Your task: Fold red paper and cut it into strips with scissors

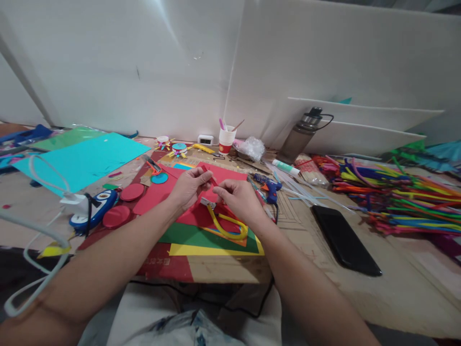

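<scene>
A small red paper strip (pixel 214 182) is pinched between the fingertips of my left hand (pixel 190 187) and my right hand (pixel 237 194). Both hands are close together above a red sheet (pixel 158 198). Just beneath them lie scissors with yellow handles (pixel 230 235), their blades partly hidden. Green paper (pixel 212 237) and yellow paper (pixel 183 250) are stacked under the red sheet. Left of the sheet are two red discs (pixel 132 192) and a blue disc (pixel 159 178).
A blue glue gun (pixel 272 188) is right of the sheets, with a black phone (pixel 345 240) and many pipe cleaners (pixel 406 192) beyond. A paper cup (pixel 226 140) and a bottle (pixel 298 139) stand behind. A power strip (pixel 94 210) with white cables is left.
</scene>
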`<state>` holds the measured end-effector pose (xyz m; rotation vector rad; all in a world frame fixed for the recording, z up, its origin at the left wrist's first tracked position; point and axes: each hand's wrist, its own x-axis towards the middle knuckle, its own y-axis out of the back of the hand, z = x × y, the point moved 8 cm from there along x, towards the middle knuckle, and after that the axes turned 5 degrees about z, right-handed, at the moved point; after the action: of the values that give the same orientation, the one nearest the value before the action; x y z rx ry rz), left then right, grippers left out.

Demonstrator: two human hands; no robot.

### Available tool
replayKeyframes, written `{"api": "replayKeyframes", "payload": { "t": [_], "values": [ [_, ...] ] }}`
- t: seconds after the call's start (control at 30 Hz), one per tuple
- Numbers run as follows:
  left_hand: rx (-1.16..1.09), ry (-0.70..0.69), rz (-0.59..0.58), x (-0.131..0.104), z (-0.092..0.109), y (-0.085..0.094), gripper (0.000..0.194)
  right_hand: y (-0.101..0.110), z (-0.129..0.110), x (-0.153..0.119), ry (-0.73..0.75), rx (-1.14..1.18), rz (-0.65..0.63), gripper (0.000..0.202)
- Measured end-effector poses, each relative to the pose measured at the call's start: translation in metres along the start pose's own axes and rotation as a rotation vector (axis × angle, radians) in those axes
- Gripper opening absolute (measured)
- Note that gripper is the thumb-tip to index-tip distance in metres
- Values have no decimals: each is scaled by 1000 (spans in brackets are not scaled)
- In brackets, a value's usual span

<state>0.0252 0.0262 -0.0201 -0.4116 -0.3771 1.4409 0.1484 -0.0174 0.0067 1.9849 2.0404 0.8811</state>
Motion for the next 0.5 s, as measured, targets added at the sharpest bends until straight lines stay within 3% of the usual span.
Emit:
{"api": "replayKeyframes", "payload": {
  "t": [0.5],
  "values": [
    [2,-30,30,0,4,3,38,-1,-3,-1,10,-23,-14,25]
  ]
}}
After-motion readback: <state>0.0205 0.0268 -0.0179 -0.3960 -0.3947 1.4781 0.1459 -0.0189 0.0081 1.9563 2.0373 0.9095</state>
